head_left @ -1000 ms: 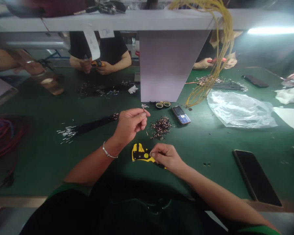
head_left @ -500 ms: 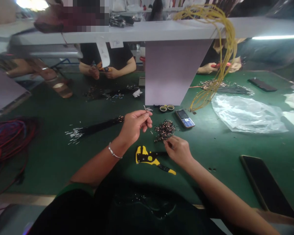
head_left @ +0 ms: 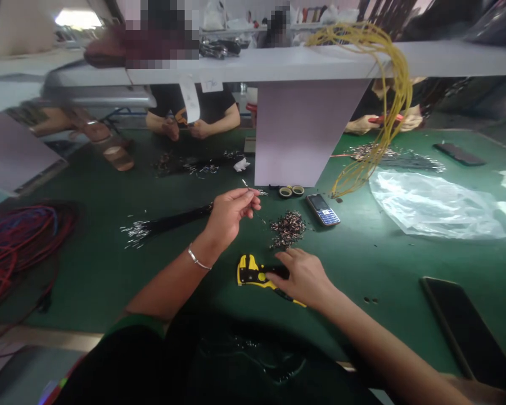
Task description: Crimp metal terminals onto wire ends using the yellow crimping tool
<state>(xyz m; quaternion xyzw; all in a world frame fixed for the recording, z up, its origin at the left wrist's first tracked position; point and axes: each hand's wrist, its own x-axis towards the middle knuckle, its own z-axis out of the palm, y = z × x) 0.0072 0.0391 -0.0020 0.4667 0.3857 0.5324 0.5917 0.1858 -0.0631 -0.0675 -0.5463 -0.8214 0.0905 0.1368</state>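
My left hand [head_left: 231, 212] is closed in a pinch on a thin dark wire [head_left: 245, 184] with a pale metal tip sticking up past the fingers. My right hand [head_left: 303, 275] is over the handle end of a yellow and black wire stripper [head_left: 249, 272], which lies on the green table. Its thumb and fingers are apart around the tool; whether they touch it is unclear. Just beyond the right hand lies a pile of small copper-coloured and black pieces [head_left: 287, 228]. To the left, a bundle of black wires [head_left: 172, 221] with silvery ends runs partly behind my left hand.
A keypad phone [head_left: 322, 210] and two tape rolls [head_left: 290, 192] lie beyond the pile. Clear plastic bag [head_left: 434, 202] and a dark smartphone [head_left: 464, 326] are at right. Red cables [head_left: 21, 242] coil at left. Yellow wires [head_left: 398, 84] hang from the shelf [head_left: 278, 62]. Co-workers' hands work opposite.
My right hand has moved from the pile's edge back toward me, onto the wire stripper, its fingers spreading. The left hand keeps its pinch on the wire. The view has shifted slightly.
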